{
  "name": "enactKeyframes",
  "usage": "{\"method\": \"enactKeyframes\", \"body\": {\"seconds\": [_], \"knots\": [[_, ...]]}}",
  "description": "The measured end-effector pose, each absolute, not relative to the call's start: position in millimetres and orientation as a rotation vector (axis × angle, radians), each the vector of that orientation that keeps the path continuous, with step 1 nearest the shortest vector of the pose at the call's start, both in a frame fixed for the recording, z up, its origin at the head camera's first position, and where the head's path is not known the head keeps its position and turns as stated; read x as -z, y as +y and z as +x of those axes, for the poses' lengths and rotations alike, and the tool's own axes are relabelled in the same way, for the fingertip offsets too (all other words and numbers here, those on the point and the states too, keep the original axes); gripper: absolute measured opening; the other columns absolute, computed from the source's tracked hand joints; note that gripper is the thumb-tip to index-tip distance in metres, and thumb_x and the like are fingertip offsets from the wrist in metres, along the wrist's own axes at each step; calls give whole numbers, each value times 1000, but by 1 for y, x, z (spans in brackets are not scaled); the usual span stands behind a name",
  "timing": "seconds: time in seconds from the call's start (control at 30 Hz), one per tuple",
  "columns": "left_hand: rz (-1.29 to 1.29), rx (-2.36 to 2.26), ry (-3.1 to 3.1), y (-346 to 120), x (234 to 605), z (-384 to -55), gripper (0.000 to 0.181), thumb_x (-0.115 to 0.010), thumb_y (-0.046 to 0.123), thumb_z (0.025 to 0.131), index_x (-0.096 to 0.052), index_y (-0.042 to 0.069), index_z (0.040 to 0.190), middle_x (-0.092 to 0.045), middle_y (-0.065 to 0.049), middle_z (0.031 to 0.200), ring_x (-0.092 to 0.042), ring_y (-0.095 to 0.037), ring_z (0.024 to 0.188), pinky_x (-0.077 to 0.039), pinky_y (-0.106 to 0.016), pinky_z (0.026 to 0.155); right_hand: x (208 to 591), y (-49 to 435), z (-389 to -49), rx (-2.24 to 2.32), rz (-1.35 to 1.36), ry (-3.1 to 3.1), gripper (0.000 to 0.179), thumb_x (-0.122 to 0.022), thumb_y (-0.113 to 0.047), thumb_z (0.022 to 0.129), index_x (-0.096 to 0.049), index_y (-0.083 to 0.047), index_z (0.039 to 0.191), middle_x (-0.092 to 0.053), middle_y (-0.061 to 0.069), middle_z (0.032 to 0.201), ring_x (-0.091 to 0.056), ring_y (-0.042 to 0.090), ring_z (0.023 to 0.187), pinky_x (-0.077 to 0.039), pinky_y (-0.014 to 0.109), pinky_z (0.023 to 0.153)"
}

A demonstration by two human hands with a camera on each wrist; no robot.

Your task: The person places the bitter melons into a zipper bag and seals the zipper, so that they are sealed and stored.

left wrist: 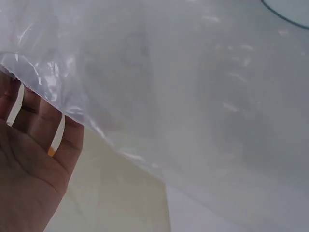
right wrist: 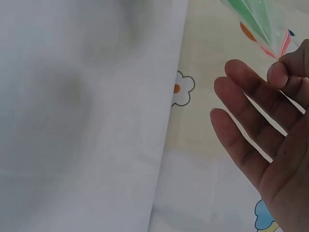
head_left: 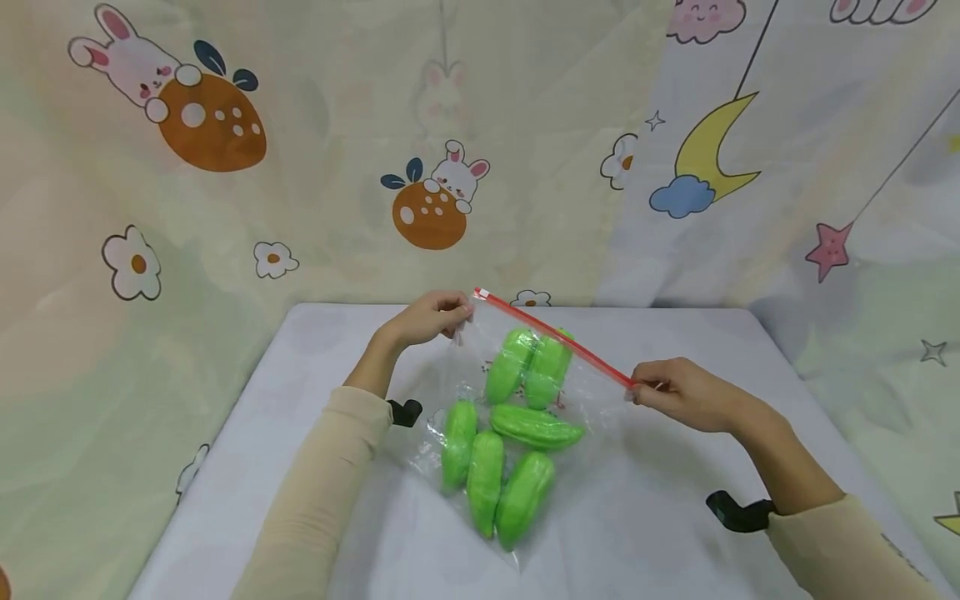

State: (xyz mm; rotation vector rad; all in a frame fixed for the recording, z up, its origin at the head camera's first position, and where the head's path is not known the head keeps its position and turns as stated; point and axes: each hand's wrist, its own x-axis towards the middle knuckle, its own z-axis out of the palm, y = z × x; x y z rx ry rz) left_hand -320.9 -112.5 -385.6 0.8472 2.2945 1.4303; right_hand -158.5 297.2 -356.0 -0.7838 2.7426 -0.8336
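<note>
A clear zip bag (head_left: 600,412) with a red zip strip (head_left: 558,335) hangs slantwise between both hands in the head view. Its white slider (head_left: 482,293) sits at the strip's left end. Inside lie several glossy green, ridged, elongated fruits (head_left: 536,427), like star fruit. My left hand (head_left: 437,317) pinches the upper left corner; in the left wrist view, the clear plastic (left wrist: 159,106) fills most of the picture and covers those fingertips. Lower down, my right hand (head_left: 678,392) pinches the right corner between thumb and forefinger, its other fingers loosely extended in the right wrist view.
Beneath the bag spreads a white-covered table (head_left: 637,517). Behind it hangs a patterned cloth (head_left: 337,208) with rabbits, flowers and a moon. Dark wrist-camera mounts (head_left: 738,511) stick out at both sleeves.
</note>
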Motion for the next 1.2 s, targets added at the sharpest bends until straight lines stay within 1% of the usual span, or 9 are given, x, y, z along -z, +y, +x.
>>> {"method": "enactKeyframes", "body": {"seconds": [0.23,0.47,0.6,0.7,0.73,0.87,0.97,1.07,1.2], "knots": [[977,-1544,2331,-118,363,-310,23,-55,19,107,-63,1,96,-59,-9,87,-58,-23,79,-51,-32,76,345,295,-153,856,-736,2809,18,-57,-17,104,-68,-29,96,-67,-14,92,-62,9,87,-55,30,78],[1069,-1561,2316,-116,352,-298,23,-53,18,108,-64,3,94,-62,-12,85,-63,-26,78,-53,-39,75,338,297,-147,928,-864,2929,23,-60,-8,102,-68,-29,97,-66,-15,91,-61,7,83,-53,27,72],[1126,-1574,2283,-110,356,-295,25,-52,17,109,-63,2,92,-63,-13,83,-63,-36,78,-53,-46,75,338,294,-150,999,-963,2941,27,-61,-2,100,-67,-29,98,-66,-11,91,-58,6,80,-49,25,68],[1142,-1596,2271,-108,362,-293,27,-51,16,109,-62,1,91,-61,-15,81,-61,-42,79,-53,-49,74,338,292,-152,1013,-979,2935,27,-61,-2,100,-67,-29,99,-67,-9,91,-58,6,79,-49,25,68],[1140,-1594,2277,-108,363,-292,27,-51,17,109,-62,0,91,-61,-15,81,-61,-43,79,-53,-46,74,339,292,-153,1009,-970,2934,27,-60,-2,100,-67,-28,99,-67,-10,91,-58,6,80,-50,25,69],[1089,-1586,2326,-112,363,-291,27,-51,19,109,-63,0,95,-62,-16,80,-63,-34,79,-53,-39,77,339,293,-152,982,-927,2944,25,-60,-5,101,-68,-28,100,-67,-9,90,-60,7,81,-51,26,70],[1036,-1568,2393,-117,362,-291,24,-51,22,109,-65,4,101,-62,-13,79,-65,-26,79,-51,-36,79,339,296,-152,973,-888,2950,23,-59,-7,102,-68,-28,100,-68,-9,91,-61,9,82,-51,27,70],[1019,-1548,2441,-122,361,-291,23,-52,23,109,-66,5,104,-62,-10,80,-65,-24,79,-50,-38,79,339,297,-152,978,-858,2945,21,-59,-8,102,-68,-27,100,-69,-9,91,-63,11,82,-51,27,70],[1042,-1582,2447,-127,360,-289,23,-52,22,109,-64,4,100,-61,-10,82,-64,-24,81,-51,-39,80,338,295,-152,984,-844,2928,20,-60,-8,103,-68,-26,99,-70,-11,93,-64,11,84,-53,27,72]]}}
